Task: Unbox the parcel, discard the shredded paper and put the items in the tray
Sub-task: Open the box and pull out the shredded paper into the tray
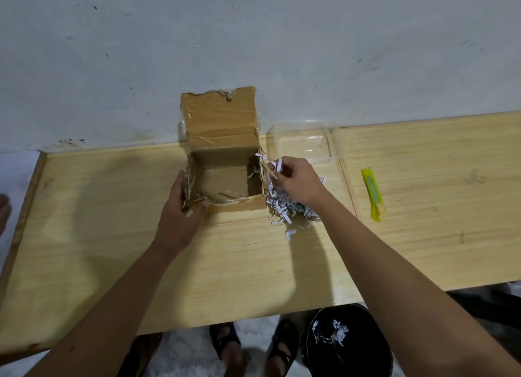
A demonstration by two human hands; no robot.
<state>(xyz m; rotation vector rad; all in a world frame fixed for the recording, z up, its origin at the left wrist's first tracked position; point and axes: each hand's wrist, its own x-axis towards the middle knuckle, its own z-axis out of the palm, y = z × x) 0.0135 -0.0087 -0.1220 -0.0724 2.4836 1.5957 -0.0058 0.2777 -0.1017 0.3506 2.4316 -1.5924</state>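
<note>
View from my head camera, looking forward and down. Far: a pale grey plastered wall (282, 38), scuffed and flecked with dark marks, grimy where it meets the furniture. Middle: a light wood-grain counter (98, 221) set against the wall, with a darker strip along its left edge. A second counter of the same wood (451, 207) abuts it on the right. Near, and at far left: pale mottled floor (183, 354). I see even light and soft shadows on the left counter.

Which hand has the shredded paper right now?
The right hand, pinching white strips at the right wall of the box; the left hand only grips the box's near-left corner.
</note>
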